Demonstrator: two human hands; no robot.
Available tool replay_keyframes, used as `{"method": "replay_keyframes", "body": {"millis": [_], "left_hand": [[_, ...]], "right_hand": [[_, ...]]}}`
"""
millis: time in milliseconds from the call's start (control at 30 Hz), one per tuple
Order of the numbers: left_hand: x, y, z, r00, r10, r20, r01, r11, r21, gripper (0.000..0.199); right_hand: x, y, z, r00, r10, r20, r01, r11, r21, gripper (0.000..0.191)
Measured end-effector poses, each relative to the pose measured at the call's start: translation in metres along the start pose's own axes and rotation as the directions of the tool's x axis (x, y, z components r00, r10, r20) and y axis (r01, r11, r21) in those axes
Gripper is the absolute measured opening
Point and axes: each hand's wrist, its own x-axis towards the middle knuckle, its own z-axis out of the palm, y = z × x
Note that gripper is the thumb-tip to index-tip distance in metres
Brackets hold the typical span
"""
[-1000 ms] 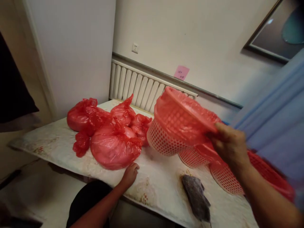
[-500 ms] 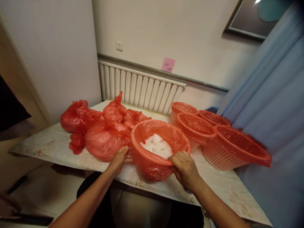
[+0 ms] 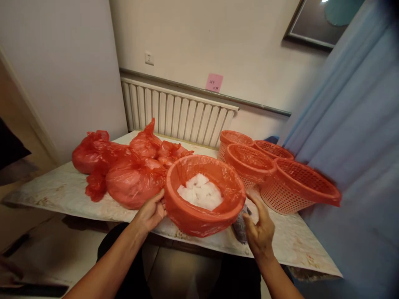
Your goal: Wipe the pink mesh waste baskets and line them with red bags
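A red plastic basket (image 3: 172, 182), lined with a red plastic bag (image 3: 199, 224) folded over its rim, stands near the table's front edge. White, fluffy material (image 3: 199, 192) lies inside it. At the basket's left side is my left hand (image 3: 152, 211), thumb raised and fingers curving toward the wall; I cannot tell whether the fingertips touch it. My right hand (image 3: 260, 226) is off the rim on the right, holding nothing, with thumb and fingers spread. A dark grey, cloth-like item (image 3: 240, 228) lies on the table between that hand and the basket.
Several filled red plastic bags (image 3: 134, 182) lie left of the basket. Several red perforated baskets (image 3: 286, 195) stand on the right, beside a blue curtain (image 3: 352, 137). Behind the table (image 3: 59, 189) are a white radiator (image 3: 181, 112) and a pink note (image 3: 214, 82) on the wall.
My right hand has let go of the bag's edge at the rim and opened to the right of the basket. The bag now hangs lower over the front. The view has shifted slightly.
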Motion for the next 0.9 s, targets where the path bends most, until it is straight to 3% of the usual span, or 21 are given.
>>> {"method": "replay_keyframes", "body": {"millis": [33, 100, 133, 200, 267, 333, 433, 667, 900], "left_hand": [[-0.002, 0.0, 0.001, 1.0, 0.004, 0.006, -0.004, 1.0, -0.019, 0.025], [-0.009, -0.002, 0.001, 1.0, -0.008, 0.02, 0.009, 0.999, -0.033, 0.027], [-0.013, -0.003, 0.001, 0.999, -0.028, 0.029, 0.029, 0.999, -0.027, 0.027], [-0.023, -0.007, 0.001, 0.996, -0.075, 0.051, 0.075, 0.997, -0.008, 0.028], [-0.034, -0.011, 0.001, 0.991, -0.099, 0.089, 0.1, 0.995, -0.002, 0.03], [-0.043, -0.013, 0.002, 0.987, -0.098, 0.128, 0.1, 0.995, -0.012, 0.032], [-0.052, -0.013, 0.006, 0.985, -0.086, 0.15, 0.091, 0.996, -0.026, 0.034], [-0.065, 0.002, 0.019, 0.977, -0.017, 0.213, 0.021, 1.0, -0.018, 0.032], [-0.075, 0.017, 0.045, 0.979, 0.064, 0.191, -0.056, 0.997, -0.048, 0.022]], "right_hand": [[-0.001, 0.003, 0.0, 0.982, 0.159, -0.102, -0.155, 0.987, 0.049, 0.044], [-0.002, 0.011, 0.003, 0.869, 0.468, -0.161, -0.427, 0.874, 0.234, 0.043], [-0.003, 0.015, 0.005, 0.806, 0.585, -0.093, -0.527, 0.779, 0.339, 0.045], [-0.005, 0.022, 0.011, 0.692, 0.702, 0.169, -0.679, 0.552, 0.484, 0.051], [-0.009, 0.028, 0.018, 0.596, 0.7, 0.394, -0.766, 0.348, 0.54, 0.052], [-0.015, 0.03, 0.023, 0.547, 0.682, 0.485, -0.787, 0.221, 0.577, 0.045], [-0.019, 0.029, 0.028, 0.544, 0.673, 0.501, -0.758, 0.137, 0.638, 0.034], [-0.009, 0.018, 0.024, 0.547, 0.636, 0.543, -0.672, -0.053, 0.739, 0.033], [0.015, 0.0, 0.005, 0.546, 0.603, 0.581, -0.66, -0.117, 0.742, 0.024]]}}
